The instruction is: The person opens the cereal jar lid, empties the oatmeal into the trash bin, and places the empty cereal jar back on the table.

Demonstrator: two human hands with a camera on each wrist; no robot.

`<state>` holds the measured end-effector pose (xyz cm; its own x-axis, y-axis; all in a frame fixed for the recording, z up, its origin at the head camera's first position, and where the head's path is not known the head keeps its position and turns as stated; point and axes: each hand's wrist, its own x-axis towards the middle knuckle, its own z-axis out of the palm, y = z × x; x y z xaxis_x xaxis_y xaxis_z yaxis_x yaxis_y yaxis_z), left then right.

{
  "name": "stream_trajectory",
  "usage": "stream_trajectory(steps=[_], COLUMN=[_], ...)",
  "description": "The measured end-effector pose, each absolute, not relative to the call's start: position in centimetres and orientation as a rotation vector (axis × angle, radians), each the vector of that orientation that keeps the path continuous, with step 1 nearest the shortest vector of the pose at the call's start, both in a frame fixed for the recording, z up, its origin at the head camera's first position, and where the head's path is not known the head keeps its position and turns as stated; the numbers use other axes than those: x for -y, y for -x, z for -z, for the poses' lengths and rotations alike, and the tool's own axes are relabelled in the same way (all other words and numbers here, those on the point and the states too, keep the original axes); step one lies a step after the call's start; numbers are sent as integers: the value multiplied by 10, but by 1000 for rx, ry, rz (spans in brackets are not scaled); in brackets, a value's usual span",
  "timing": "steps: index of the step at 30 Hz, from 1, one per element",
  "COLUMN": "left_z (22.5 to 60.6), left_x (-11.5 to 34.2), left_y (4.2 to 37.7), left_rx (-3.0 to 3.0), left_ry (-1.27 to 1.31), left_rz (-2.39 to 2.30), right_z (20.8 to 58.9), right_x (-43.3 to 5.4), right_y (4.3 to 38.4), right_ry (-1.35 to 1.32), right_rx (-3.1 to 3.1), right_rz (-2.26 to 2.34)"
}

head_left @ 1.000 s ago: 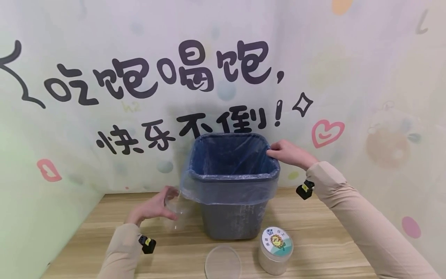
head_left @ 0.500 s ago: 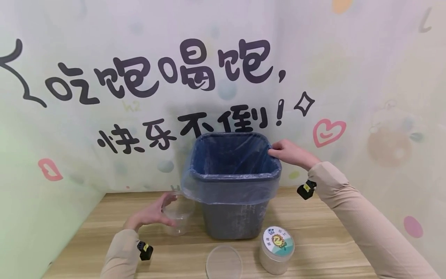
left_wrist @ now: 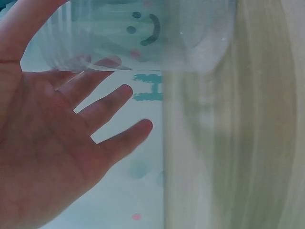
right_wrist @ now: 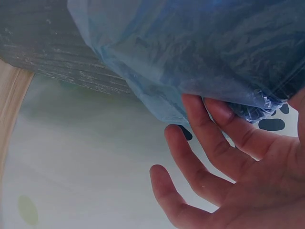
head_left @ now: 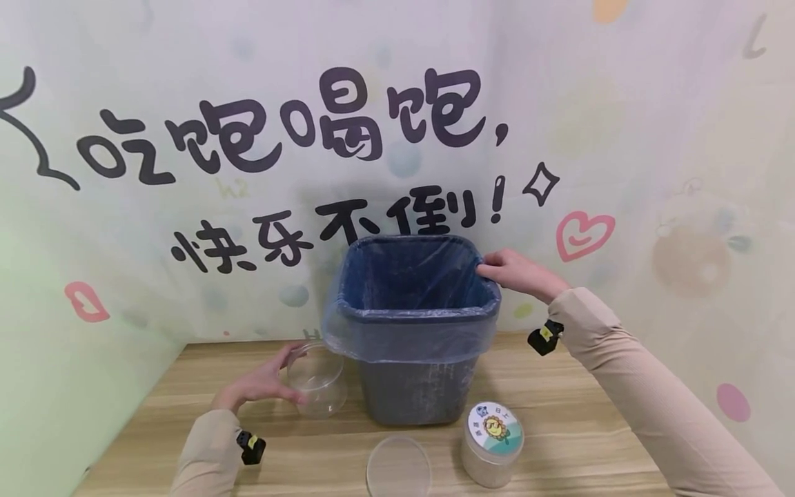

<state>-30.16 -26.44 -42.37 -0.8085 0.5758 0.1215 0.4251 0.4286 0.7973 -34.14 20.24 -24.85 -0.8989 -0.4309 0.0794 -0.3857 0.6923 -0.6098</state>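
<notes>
A clear plastic jar (head_left: pixel 324 381), its top uncovered, stands on the table left of the bin. My left hand (head_left: pixel 261 383) is around its left side with thumb and fingers spread wide. In the left wrist view, the fingers (left_wrist: pixel 107 109) are straight and apart, and some fingertips show behind the jar (left_wrist: pixel 200 38). My right hand (head_left: pixel 518 275) grips the right rim of a dark trash bin (head_left: pixel 416 393), over its blue plastic liner (head_left: pixel 413 342). Below that rim, the right wrist view shows fingers (right_wrist: pixel 219 143) against the liner; the thumb is mostly out of sight.
A flat translucent lid (head_left: pixel 399 469) lies on the wooden table (head_left: pixel 310 455) in front of the bin. To its right stands a closed jar (head_left: pixel 492 445) with a sunflower label on top. Behind the table hangs a printed wall cloth (head_left: pixel 248 200).
My left hand has shifted a little left and its thumb has drawn back from the jar, which has lowered to the table. The right hand stays on the bin's rim.
</notes>
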Motion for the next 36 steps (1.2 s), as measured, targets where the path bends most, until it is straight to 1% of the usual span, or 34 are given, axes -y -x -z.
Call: stream_trajectory(steps=[7, 15, 27, 36], left_z=[408, 399, 387, 378], left_x=[262, 259, 241, 221], left_y=[296, 290, 285, 269], left_rx=[-2620, -2690, -2818, -2854], left_ry=[-854, -818, -996, -961], left_rz=[-1215, -1196, -1113, -1025], right_z=[250, 255, 259, 262], right_x=[-203, -206, -205, -206], right_y=[338, 337, 337, 337], right_ry=[653, 666, 621, 644], right_rx=[-2804, -2716, -2695, -2794], right_rz=[1040, 1152, 1218, 1205])
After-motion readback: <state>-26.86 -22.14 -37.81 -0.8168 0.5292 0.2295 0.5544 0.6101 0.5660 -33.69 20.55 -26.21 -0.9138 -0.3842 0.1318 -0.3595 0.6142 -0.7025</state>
